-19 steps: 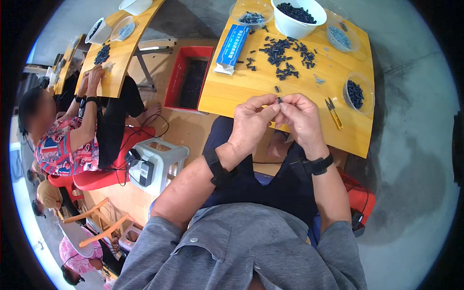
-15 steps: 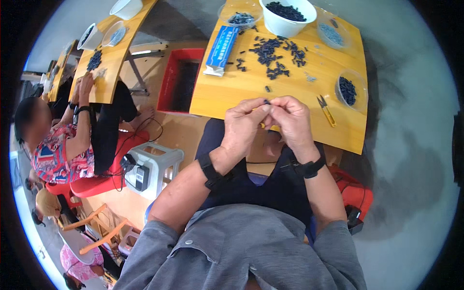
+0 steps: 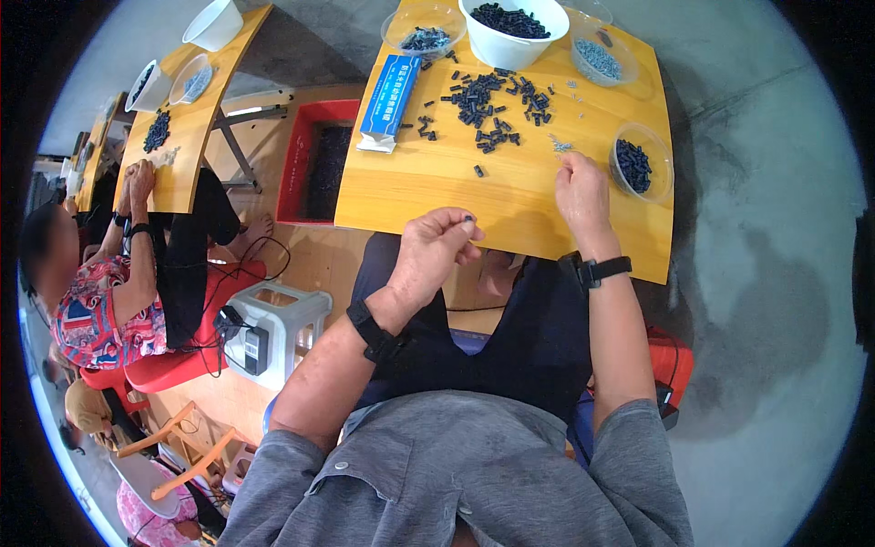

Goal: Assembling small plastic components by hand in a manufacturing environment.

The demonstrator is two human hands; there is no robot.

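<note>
My left hand (image 3: 428, 255) is held just off the table's near edge. Its thumb and forefinger pinch a small black plastic piece (image 3: 469, 219). Farther right, my right hand (image 3: 583, 196) reaches over the tabletop, fingertips together beside a little heap of tiny silvery metal pins (image 3: 561, 145). Whether anything is between those fingertips is hidden. Beyond my hands lies a loose spread of short black plastic pieces (image 3: 477, 98), with one single piece (image 3: 478, 170) nearer me. A clear bowl of black pieces (image 3: 633, 166) stands right of my right hand.
On the yellow wooden table (image 3: 401, 196) stand a white tub of black pieces (image 3: 510, 41), two clear bowls of small parts, and a blue-and-white box (image 3: 389, 100). A red bin (image 3: 296, 159) sits left of it. Another person (image 3: 114, 283) works at a table on the left.
My hands have parted. The right hand has moved away to the metal pins and now covers where the yellow-handled snips lay. My left hand keeps the black piece, slightly left and nearer me.
</note>
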